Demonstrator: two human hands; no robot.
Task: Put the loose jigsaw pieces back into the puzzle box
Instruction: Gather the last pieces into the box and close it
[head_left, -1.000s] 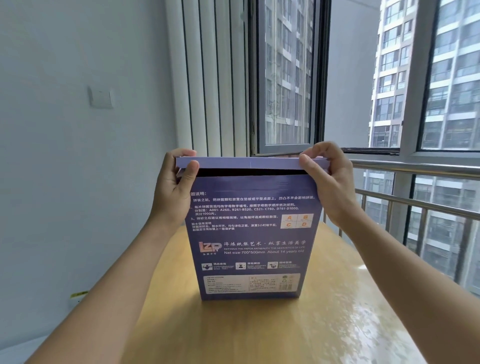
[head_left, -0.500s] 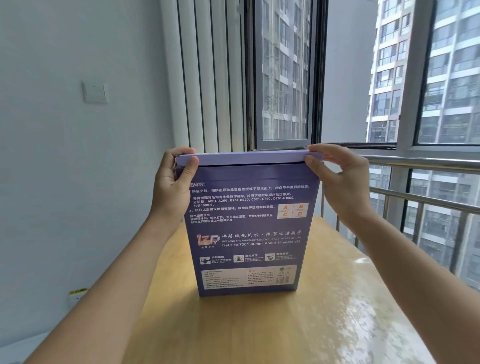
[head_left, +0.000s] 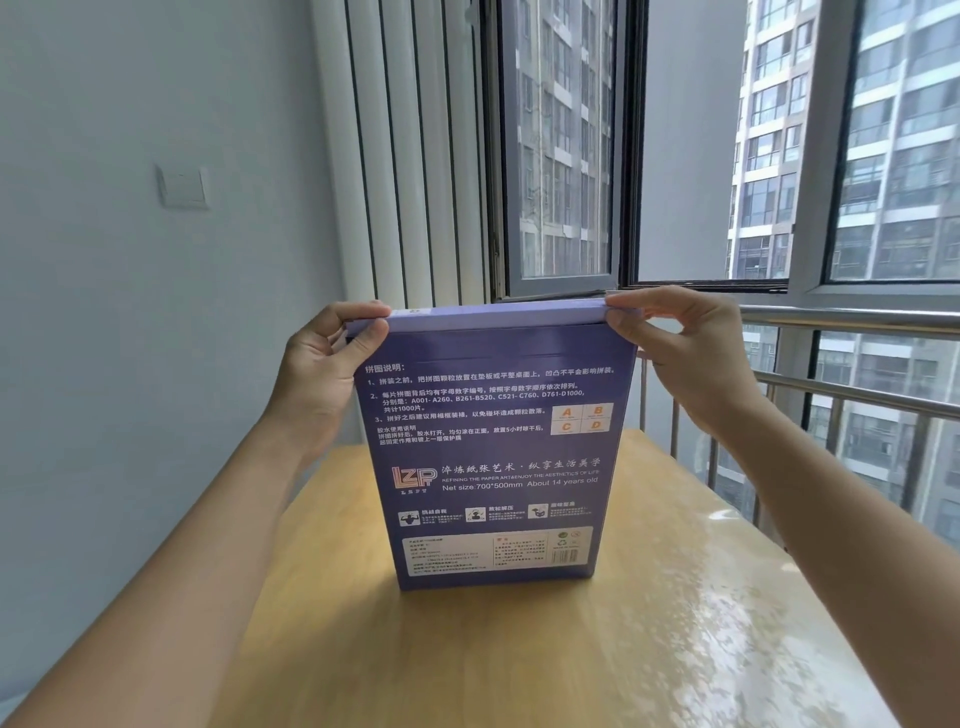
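Note:
A purple puzzle box (head_left: 493, 457) stands upright on the wooden table (head_left: 519, 654), its printed back facing me. Its top flap (head_left: 498, 318) lies folded down flat over the opening. My left hand (head_left: 322, 379) pinches the flap's left corner between thumb and fingers. My right hand (head_left: 680, 348) pinches the right corner the same way. No loose jigsaw pieces show anywhere in view; the inside of the box is hidden.
A white wall with a light switch (head_left: 182, 186) runs along the left. Behind the box are vertical blinds (head_left: 410, 156) and a window frame (head_left: 563, 150). A metal railing (head_left: 852, 364) borders the table's right side.
The top flap has come down: the dark gap under it a second ago is closed. Both hands stayed at the corners, and my view shifted slightly.

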